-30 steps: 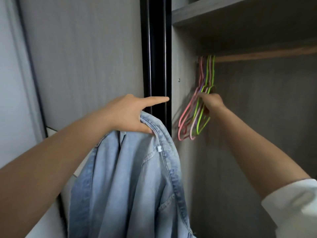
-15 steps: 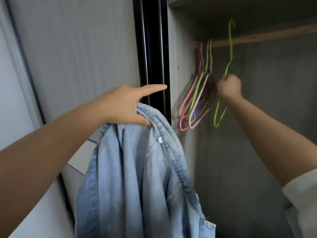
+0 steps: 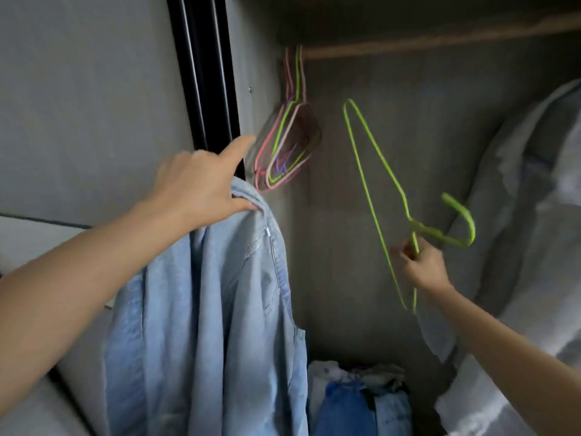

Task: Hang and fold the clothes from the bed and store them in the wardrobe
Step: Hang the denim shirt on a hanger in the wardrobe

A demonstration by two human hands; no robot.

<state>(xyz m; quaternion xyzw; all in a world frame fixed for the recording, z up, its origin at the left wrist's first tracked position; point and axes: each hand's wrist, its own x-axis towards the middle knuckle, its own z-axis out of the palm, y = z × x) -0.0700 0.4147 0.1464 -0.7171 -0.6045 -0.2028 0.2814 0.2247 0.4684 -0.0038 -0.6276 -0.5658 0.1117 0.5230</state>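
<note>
A light blue denim shirt (image 3: 213,309) hangs from my left hand (image 3: 201,187), which pinches its collar at chest height, index finger stretched toward the wardrobe. My right hand (image 3: 421,265) grips a green wire hanger (image 3: 374,171) near its neck, inside the open wardrobe; the hanger is off the wooden rail (image 3: 440,42), tilted, with its hook pointing right. Several pink, green and purple hangers (image 3: 286,133) still hang bunched at the rail's left end.
The black edge of the sliding door (image 3: 204,73) stands just left of the opening. Pale grey-white garments (image 3: 528,215) hang at the right. A pile of blue and white clothes (image 3: 355,398) lies on the wardrobe floor below.
My right hand has lifted the green hanger off the rail and brought it down and to the right. The remaining hangers swing. My left hand still holds the shirt up.
</note>
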